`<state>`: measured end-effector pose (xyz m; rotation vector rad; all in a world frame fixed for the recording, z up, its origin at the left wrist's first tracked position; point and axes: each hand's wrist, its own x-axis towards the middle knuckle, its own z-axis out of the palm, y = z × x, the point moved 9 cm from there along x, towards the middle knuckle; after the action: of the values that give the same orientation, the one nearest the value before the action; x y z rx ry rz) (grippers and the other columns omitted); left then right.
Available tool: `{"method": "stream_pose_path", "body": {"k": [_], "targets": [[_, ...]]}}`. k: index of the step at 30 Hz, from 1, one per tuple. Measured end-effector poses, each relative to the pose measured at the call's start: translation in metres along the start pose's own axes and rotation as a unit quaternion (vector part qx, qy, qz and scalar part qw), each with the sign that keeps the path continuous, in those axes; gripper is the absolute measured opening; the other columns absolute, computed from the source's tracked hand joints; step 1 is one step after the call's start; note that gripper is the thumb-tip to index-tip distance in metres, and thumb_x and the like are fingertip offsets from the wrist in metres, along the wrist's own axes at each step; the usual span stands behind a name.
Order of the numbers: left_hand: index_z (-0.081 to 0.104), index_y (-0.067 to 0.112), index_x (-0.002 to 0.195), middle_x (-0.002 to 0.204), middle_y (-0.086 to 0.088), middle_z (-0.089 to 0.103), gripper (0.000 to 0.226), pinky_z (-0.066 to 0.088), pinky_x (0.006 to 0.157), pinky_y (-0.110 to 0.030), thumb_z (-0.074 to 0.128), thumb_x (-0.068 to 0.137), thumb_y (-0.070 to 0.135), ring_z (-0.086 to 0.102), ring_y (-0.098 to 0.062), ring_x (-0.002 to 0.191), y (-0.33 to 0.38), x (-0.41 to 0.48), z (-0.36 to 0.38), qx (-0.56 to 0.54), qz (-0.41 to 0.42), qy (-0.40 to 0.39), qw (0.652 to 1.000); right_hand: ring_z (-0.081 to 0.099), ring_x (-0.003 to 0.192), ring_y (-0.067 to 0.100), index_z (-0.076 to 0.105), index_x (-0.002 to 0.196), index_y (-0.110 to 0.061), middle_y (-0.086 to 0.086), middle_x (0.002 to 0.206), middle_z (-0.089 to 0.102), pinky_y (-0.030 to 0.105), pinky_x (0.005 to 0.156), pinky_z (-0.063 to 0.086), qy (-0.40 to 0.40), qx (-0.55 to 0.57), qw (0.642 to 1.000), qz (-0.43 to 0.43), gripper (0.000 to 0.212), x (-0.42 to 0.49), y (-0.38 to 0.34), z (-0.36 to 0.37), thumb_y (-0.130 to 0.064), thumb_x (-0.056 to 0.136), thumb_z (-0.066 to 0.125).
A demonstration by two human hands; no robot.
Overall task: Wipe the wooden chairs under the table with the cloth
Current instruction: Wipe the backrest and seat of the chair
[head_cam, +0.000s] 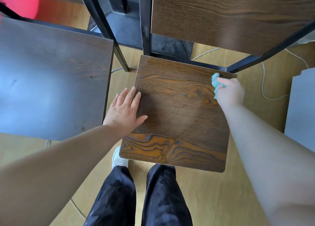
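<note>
At the seat's point(179, 110) far right corner: one teal cloth point(215, 80), bunched, touching the wood just inside the rear edge. Its long axis runs roughly front-to-back along the seat's right edge.

Right hand point(230, 93) grips the cloth, fingers curled round it, so most of the cloth is hidden under the hand and only the far and left parts stick out.

Left hand point(125, 108) lies flat on the seat's left edge, about midway along it. Fingers are straight and together, pointing away from the person, with the thumb splayed toward the seat's middle. It holds nothing.

Seat orientation: front edge nearest the person, rear edge under the backrest point(221, 18). Grain runs across it, left to right.

Count: two seats, one cloth, two hands. The second seat point(51, 76) is left of the seat, apart from it with a strip of floor point(213, 200) between, and glare washes out its surface.

Black frame point(146, 21) rises from the seat's rear corners to the backrest.

Right of the seat: white cable point(263, 82) looping on the floor, then a grey panel point(301, 106).

Below the seat's front edge: two legs in dark trousers point(115, 191), and one white shoe point(118, 157) at the front left corner.
</note>
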<state>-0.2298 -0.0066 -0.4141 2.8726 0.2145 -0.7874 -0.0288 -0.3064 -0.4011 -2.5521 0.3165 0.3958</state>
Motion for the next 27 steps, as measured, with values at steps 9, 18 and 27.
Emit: {"method": "stream_pose_path", "body": {"k": [9, 18, 27], "targets": [[-0.002, 0.018, 0.158, 0.166, -0.004, -0.008, 0.083, 0.003, 0.125, -0.043, 0.025, 0.096, 0.067, -0.01, -0.024, 0.152, -0.014, -0.009, -0.003, -0.001, -0.01, 0.005, 1.0, 0.053, 0.108, 0.023, 0.069, 0.118, -0.017, 0.002, 0.117, 0.054, 0.035, 0.092, 0.053, -0.134, -0.091, 0.972, -0.171, 0.031, -0.066, -0.074, 0.079, -0.003, 0.093, 0.058], [-0.001, 0.018, 0.158, 0.166, -0.004, -0.008, 0.083, 0.002, 0.124, -0.042, 0.027, 0.097, 0.066, -0.009, -0.025, 0.153, -0.027, -0.033, 0.001, -0.001, -0.005, 0.007, 1.0, 0.044, 0.097, 0.013, 0.07, 0.11, -0.025, -0.005, 0.103, 0.052, 0.033, 0.085, 0.049, -0.219, -0.125, 0.928, -0.273, 0.027, -0.151, -0.069, 0.13, -0.01, 0.091, 0.06], [0.0, 0.018, 0.158, 0.166, -0.004, -0.009, 0.083, -0.001, 0.123, -0.041, 0.028, 0.097, 0.066, -0.011, -0.024, 0.152, -0.014, -0.042, 0.004, -0.011, 0.015, 0.005, 1.0, 0.055, 0.095, 0.019, 0.072, 0.109, -0.018, 0.0, 0.103, 0.056, 0.029, 0.077, 0.052, -0.261, -0.07, 0.929, -0.252, 0.025, -0.163, -0.071, 0.126, -0.005, 0.093, 0.059]]}}
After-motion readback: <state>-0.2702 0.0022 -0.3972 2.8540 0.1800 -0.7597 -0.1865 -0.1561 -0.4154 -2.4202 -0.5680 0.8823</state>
